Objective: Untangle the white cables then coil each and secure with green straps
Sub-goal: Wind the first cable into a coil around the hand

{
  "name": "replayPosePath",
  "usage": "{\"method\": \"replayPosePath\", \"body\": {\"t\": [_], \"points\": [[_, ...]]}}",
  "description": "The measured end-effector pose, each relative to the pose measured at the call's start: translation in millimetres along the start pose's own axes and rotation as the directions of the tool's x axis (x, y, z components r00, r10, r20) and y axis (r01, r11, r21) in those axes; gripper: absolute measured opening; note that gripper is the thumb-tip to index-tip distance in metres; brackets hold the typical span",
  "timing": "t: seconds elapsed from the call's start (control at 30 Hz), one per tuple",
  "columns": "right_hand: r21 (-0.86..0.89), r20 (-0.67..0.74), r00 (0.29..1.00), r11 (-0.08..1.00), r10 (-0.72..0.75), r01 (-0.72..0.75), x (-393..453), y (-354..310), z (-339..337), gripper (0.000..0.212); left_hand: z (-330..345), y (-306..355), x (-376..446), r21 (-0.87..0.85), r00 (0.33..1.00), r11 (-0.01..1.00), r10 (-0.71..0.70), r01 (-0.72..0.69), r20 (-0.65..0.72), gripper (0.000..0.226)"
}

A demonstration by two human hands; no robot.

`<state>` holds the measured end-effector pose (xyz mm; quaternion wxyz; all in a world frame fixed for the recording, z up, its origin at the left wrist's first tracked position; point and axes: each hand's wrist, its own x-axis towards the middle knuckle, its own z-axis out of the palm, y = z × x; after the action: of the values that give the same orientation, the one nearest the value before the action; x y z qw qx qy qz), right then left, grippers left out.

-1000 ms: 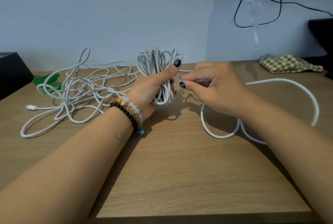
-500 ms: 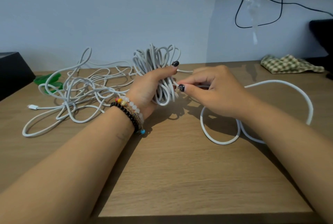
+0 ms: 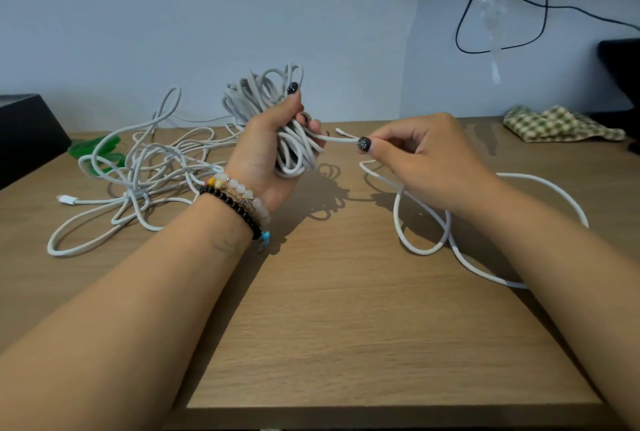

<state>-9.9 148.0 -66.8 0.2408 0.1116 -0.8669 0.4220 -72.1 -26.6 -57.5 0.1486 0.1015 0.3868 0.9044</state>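
My left hand (image 3: 266, 146) grips a coiled bundle of white cable (image 3: 263, 93), held upright above the wooden table (image 3: 346, 326). A strand runs from the bundle to my right hand (image 3: 426, 160), which pinches it between thumb and fingers a short way right of the bundle. The loose white cable (image 3: 540, 184) loops on the table under and beyond my right wrist. A tangled pile of white cables (image 3: 145, 171) lies at the left, with a connector (image 3: 67, 200) at its edge. Green straps (image 3: 93, 150) lie behind that pile.
A black box (image 3: 24, 132) stands at the far left edge. A checked cloth (image 3: 554, 122) lies at the back right, near a dark object (image 3: 620, 67). A black wire (image 3: 498, 28) and plastic wrap hang on the wall. The table's front edge is close to me.
My right hand has pulled away to the right from the bundle, drawing a strand out. My left hand has lifted and tilted the bundle slightly.
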Motion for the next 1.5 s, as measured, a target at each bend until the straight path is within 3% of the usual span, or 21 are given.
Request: {"method": "replayPosePath", "body": {"t": [0.13, 0.33, 0.57, 0.63, 0.73, 0.83, 0.93, 1.1, 1.27, 1.5], "points": [[-0.009, -0.078, 0.996, 0.999, 0.052, -0.053, 5.5, 5.6, -7.2, 0.016, 0.3, 3.8, -0.7, -0.066, 0.998, 0.996, 0.059, -0.057, 0.024, 0.035], [-0.049, -0.141, 0.986, 0.994, 0.085, -0.093, 8.5, 13.6, -9.8, 0.017, -8.1, 30.5, 1.0, -0.16, 0.981, 0.969, 0.176, -0.187, -0.076, 0.035], [-0.234, -0.02, 0.997, 0.969, 0.077, -0.08, -0.9, 7.6, -1.0, 0.017, -8.5, 27.0, -2.9, -0.128, 0.992, 0.984, 0.121, -0.126, -0.048, 0.033], [-0.339, 0.09, 0.996, 0.941, 0.027, 0.005, -3.7, 5.1, 3.9, 0.021, -8.2, 26.5, -1.9, -0.077, 0.994, 0.992, 0.1, -0.103, -0.038, 0.034], [-0.437, 0.33, 0.94, 0.868, -0.089, 0.236, -13.7, -5.0, 18.5, 0.025, -10.4, 22.0, 3.7, -0.032, 0.991, 0.996, 0.08, -0.084, -0.11, 0.034], [-0.333, 0.429, 0.891, 0.892, -0.147, 0.307, -18.1, -11.8, 29.2, 0.021, -14.6, 14.7, 8.9, 0.06, 0.977, 0.993, 0.107, -0.097, -0.186, 0.03], [-0.116, 0.452, 0.884, 0.974, -0.121, 0.193, -16.7, -11.5, 31.4, 0.019, -17.7, 8.5, 8.1, 0.254, 0.968, 0.96, 0.165, -0.114, -0.187, 0.021], [0.156, 0.357, 0.932, 0.988, -0.061, 0.005, -13.5, -12.5, 19.5, 0.023, -12.2, -4.8, 0.7, 0.506, 0.99, 0.859, 0.124, -0.077, -0.06, 0.04], [0.221, 0.248, 0.967, 0.975, -0.052, -0.004, -9.1, -11.6, 12.4, 0.021, -9.4, -14.7, -2.6, 0.547, 0.996, 0.837, -0.047, 0.0, 0.072, 0.046], [0.246, 0.065, 0.998, 0.969, -0.008, -0.009, -3.2, -12.1, 1.9, 0.018, -9.4, -16.9, -2.2, 0.559, 0.948, 0.827, -0.136, -0.052, 0.289, 0.057]]}}
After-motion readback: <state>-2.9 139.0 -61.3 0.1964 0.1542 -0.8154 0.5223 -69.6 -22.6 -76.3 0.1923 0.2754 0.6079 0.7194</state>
